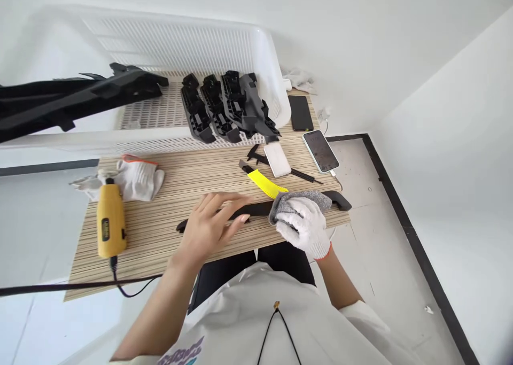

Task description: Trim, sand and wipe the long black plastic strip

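A long black plastic part (259, 209) lies across the front of the wood-grain table. My bare left hand (212, 220) is over its left half, fingers apart; whether they touch it I cannot tell. In a white glove, my right hand (302, 223) is closed on a grey cloth (316, 196), which is pressed over the part's right half. Just behind the part lies a yellow utility knife (264, 183). A black caliper (298, 173) rests partly under a small white block (277, 159).
A white plastic basket (180, 140) with several black plastic parts (216, 108) stands at the back. On the left, a yellow corded rotary tool (111, 220) lies by white gloves (138, 178). A phone (320, 150) and a black flat device (301, 113) are at the right edge.
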`<state>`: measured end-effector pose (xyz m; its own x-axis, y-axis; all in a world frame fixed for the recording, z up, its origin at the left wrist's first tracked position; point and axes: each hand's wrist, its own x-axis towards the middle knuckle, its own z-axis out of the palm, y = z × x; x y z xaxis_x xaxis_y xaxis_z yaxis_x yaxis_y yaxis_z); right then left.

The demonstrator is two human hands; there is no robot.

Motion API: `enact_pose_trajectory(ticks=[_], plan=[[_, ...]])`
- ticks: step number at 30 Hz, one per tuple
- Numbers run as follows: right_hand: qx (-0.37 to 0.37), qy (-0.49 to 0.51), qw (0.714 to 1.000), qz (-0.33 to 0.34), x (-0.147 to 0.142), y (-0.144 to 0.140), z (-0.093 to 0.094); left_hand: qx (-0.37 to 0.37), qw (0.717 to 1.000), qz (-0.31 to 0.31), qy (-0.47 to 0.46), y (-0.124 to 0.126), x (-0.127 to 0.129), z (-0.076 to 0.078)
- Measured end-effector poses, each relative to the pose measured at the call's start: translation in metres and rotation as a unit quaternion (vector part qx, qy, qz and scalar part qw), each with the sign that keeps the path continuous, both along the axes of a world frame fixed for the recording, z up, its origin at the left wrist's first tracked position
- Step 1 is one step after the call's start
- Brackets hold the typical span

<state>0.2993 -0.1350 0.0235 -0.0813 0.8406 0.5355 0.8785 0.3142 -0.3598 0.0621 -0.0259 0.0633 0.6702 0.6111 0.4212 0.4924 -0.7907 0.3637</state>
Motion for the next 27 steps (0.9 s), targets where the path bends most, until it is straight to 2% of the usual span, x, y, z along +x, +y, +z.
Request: enact_pose_trajectory(ticks=[3,5,8,10,12,14,17,19,23,27], plan=[[0.017,0.009,1.0,-0.012,0.0,0.0,-0.003,-0.031,0.997,-0.074,-0.004,0.025,0.066,0.03],[0.01,0.015,0.999,-0.028,0.001,-0.001,-0.004,-0.02,0.99,-0.132,0.041,0.049,0.118,0.033],[-0.014,0.015,0.999,-0.042,0.002,-0.001,-0.007,0.0,0.982,-0.155,0.106,0.08,0.18,0.011],[-0.018,0.016,0.999,-0.045,0.002,-0.001,-0.009,-0.004,0.976,-0.167,0.137,0.092,0.2,-0.01],[-0.014,0.023,0.999,-0.047,0.002,0.0,-0.01,-0.018,0.974,-0.159,0.16,0.098,0.206,-0.025],[-0.015,0.027,0.998,-0.049,0.001,0.0,-0.01,-0.032,0.977,-0.127,0.167,0.101,0.203,-0.032],[-0.024,0.02,0.998,-0.051,0.001,0.0,-0.01,-0.041,0.985,-0.078,0.149,0.107,0.196,-0.034],[-0.021,0.018,0.998,-0.049,0.002,0.0,-0.009,-0.046,0.987,-0.066,0.138,0.11,0.194,-0.033],[-0.004,0.031,0.999,-0.041,0.003,0.0,-0.01,-0.044,0.989,-0.08,0.115,0.108,0.198,-0.03],[-0.037,0.031,0.998,-0.044,0.003,-0.001,-0.011,-0.031,0.983,-0.143,0.114,0.099,0.203,-0.028]])
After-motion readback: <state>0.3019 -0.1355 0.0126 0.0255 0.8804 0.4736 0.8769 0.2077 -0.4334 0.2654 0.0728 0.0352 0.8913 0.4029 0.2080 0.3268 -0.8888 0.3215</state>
